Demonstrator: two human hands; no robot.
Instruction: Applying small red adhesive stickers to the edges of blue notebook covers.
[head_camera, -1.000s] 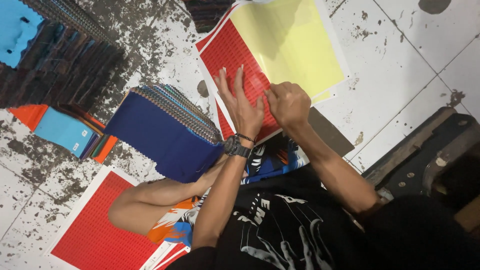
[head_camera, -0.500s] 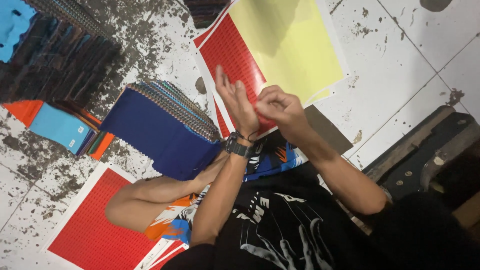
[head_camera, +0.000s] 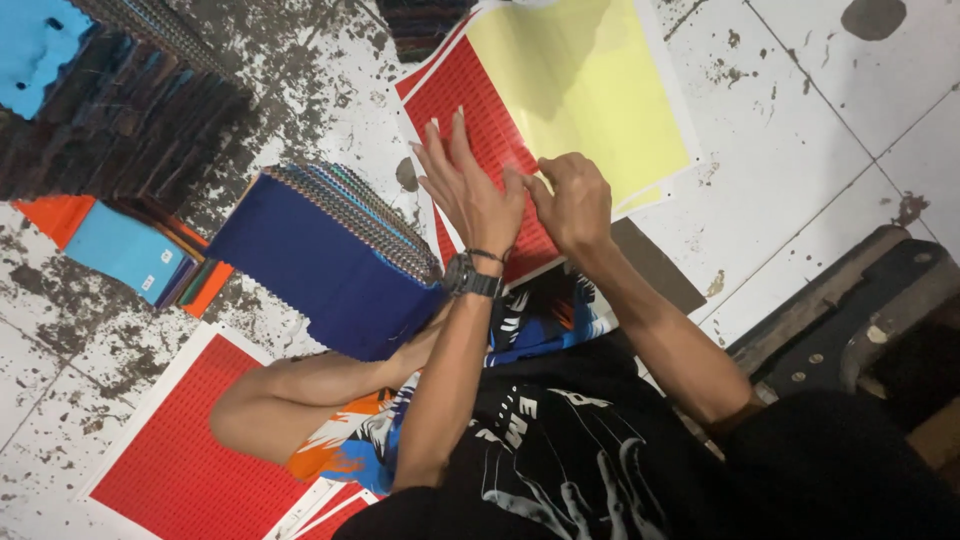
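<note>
My left hand (head_camera: 468, 188), with a black watch on its wrist, is raised with fingers spread and straight over a red dotted sheet (head_camera: 478, 112) lying on the floor. My right hand (head_camera: 572, 203) is beside it, fingers curled and pinched against the left thumb. Whether anything small is between the fingertips I cannot tell. A pale yellow sheet (head_camera: 585, 95) covers the right part of the red sheet. Both hands are above the sheet's near edge.
A thick stack of blue-covered swatches (head_camera: 320, 265) stands left of my hands. A dark stack (head_camera: 120, 110) and light blue booklets (head_camera: 125, 250) lie at the far left. Another red sheet (head_camera: 185, 465) is at the lower left. A dark wooden frame (head_camera: 850, 310) sits at the right.
Both hands have lifted off the red sheet and come together. The left fingers have straightened and spread, and the right fingers now pinch at the left thumb.
</note>
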